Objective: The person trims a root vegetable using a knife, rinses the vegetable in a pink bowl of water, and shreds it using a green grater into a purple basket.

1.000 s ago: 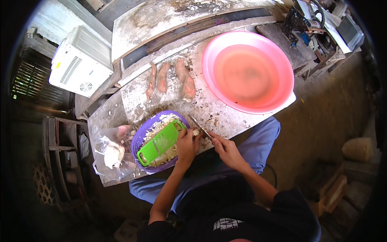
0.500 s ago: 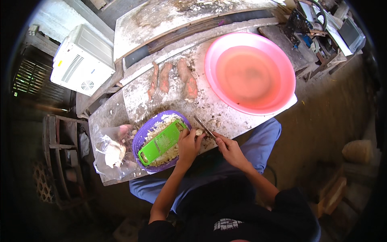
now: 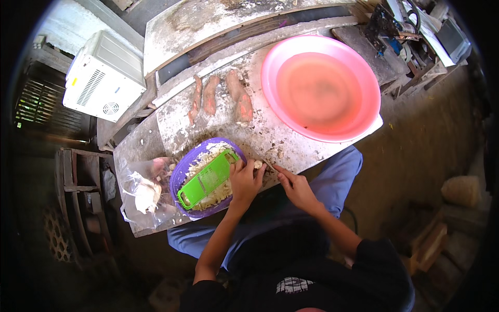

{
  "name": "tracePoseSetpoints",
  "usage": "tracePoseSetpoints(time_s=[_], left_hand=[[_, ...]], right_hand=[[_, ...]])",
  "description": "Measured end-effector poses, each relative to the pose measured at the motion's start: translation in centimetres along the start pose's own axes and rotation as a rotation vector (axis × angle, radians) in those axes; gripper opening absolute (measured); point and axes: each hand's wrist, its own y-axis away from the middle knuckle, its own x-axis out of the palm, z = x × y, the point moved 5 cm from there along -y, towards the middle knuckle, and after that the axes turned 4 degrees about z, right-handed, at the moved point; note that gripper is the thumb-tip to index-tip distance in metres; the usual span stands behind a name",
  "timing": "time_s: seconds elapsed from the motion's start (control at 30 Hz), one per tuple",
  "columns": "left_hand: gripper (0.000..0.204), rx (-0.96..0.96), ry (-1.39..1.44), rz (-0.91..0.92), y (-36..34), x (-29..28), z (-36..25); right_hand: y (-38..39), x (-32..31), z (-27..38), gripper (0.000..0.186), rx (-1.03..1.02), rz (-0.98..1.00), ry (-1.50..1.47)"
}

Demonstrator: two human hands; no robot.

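Observation:
My left hand (image 3: 244, 183) is closed around a small pale piece of peeled root (image 3: 258, 164), held beside the right rim of a purple basin (image 3: 175, 183). My right hand (image 3: 297, 188) grips a knife (image 3: 270, 166), its blade close to the root piece; I cannot tell whether they touch. A green grater (image 3: 207, 180) lies slanted across the basin, over pale shredded root (image 3: 212, 152). Behind the basin, several unpeeled reddish-brown roots (image 3: 239, 96) lie on the dirt-specked table (image 3: 171, 125).
A large pink tub (image 3: 268, 86) of cloudy water stands at the table's right end. Left of the basin sits a clear plastic bag (image 3: 145, 195) with pale and reddish pieces. A white appliance (image 3: 104, 78) stands at the far left. Peel scraps litter the tabletop near my hands.
The knife has turned, so less of its blade shows and its tip lies nearer the root piece. The left hand keeps its hold. The whole view has shifted slightly.

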Motion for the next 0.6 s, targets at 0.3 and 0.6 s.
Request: tracePoseSetpoints(time_s=[0.3, 0.6], left_hand=[[0.023, 0.056, -0.015, 0.003, 0.2, -0.1, -0.4], [0.021, 0.051, -0.019, 0.056, -0.4, 0.6, -0.1]], right_hand=[[0.4, -0.3, -0.8, 0.032, 0.027, 0.014, 0.002], [-0.2, 0.1, -1.1, 0.031, 0.081, 0.017, 0.107]])
